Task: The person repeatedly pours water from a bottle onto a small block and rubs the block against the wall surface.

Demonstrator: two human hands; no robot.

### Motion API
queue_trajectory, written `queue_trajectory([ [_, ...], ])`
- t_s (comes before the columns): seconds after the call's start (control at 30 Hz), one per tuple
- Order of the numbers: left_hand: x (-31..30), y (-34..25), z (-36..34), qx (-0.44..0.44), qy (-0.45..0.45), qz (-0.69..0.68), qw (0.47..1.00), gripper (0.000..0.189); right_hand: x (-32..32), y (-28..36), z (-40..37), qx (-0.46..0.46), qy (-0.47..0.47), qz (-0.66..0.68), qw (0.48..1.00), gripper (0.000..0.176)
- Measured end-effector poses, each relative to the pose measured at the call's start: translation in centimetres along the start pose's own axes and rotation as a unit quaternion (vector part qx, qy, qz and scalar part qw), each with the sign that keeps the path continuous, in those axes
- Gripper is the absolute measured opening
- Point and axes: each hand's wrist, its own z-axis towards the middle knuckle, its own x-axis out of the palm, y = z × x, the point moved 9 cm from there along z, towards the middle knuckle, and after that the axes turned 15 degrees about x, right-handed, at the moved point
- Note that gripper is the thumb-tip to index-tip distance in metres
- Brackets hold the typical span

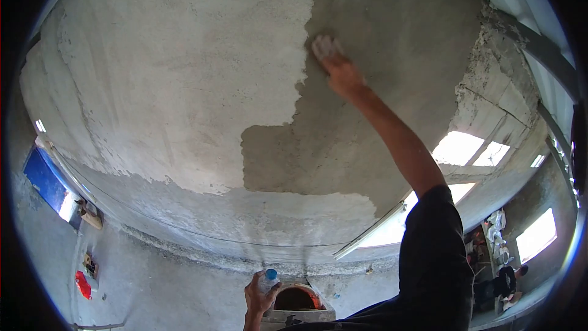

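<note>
My right hand (329, 52) reaches up to the wall, over the dark, damp-looking plaster (392, 43) close to its edge with the pale dry plaster (184, 55). It is blurred and looks whitish, and whether it holds anything is hidden. Low in the view, my left hand (260, 297) is wrapped round a clear plastic bottle (267, 282) with a blue cap. Just right of the bottle is a round-topped opening (295, 298) with a dark inside and some orange-red at its edge.
A blue panel (46, 176) is at the far left, with a red item (82, 285) below it. Bright window openings (458, 148) lie at the right. Another person (503, 285) is at the lower right, near shelves with items (497, 245). A pale rail (373, 233) runs diagonally.
</note>
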Motion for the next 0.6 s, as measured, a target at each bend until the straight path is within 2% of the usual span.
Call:
queue_trajectory([
  [0.07, -0.1, -0.1, 0.2, 0.006, -0.004, -0.006, 1.0, 0.049, 0.3, 0.9, -1.5, 0.045, 0.128, 0.093, 0.986, 0.07],
  [0.13, 0.1, -0.5, 0.2, 0.013, 0.007, -0.003, 1.0, 0.049, -2.2, -1.6, 1.5, 0.113, 0.07, 0.051, 0.99, 0.063],
  [0.2, 0.1, -0.8, 0.3, 0.009, 0.012, -0.004, 1.0, 0.049, -4.7, -6.4, 5.9, 0.177, -0.027, 0.071, 0.981, 0.064],
  [0.27, 0.2, -0.8, 0.1, 0.005, 0.018, -0.003, 1.0, 0.049, -8.0, -8.2, 9.5, 0.125, -0.145, 0.044, 0.981, 0.068],
  [0.3, 0.2, -0.6, -0.1, 0.006, 0.014, 0.003, 1.0, 0.049, -7.3, -8.3, 9.0, 0.127, -0.143, 0.045, 0.981, 0.068],
  [0.37, 0.3, -0.1, 0.0, 0.008, 0.01, 0.009, 1.0, 0.05, -3.9, -7.8, 7.6, 0.141, -0.074, 0.006, 0.987, 0.068],
  [0.43, 0.7, 0.4, -0.2, 0.003, 0.007, 0.007, 1.0, 0.051, -3.2, -4.4, 3.2, 0.074, -0.097, 0.0, 0.992, 0.065],
  [0.5, 0.7, 0.1, -0.2, 0.008, 0.01, 0.001, 1.0, 0.051, -0.6, -2.4, -1.1, 0.081, -0.003, 0.014, 0.997, 0.068],
  [0.53, 0.6, -0.3, 0.1, 0.017, 0.006, -0.005, 1.0, 0.051, -1.2, -1.9, -1.5, 0.081, -0.002, 0.013, 0.997, 0.068],
  [0.6, 0.6, -0.5, 0.2, 0.018, 0.007, -0.007, 1.0, 0.051, -1.4, -1.9, -1.6, 0.114, 0.07, 0.05, 0.99, 0.068],
])
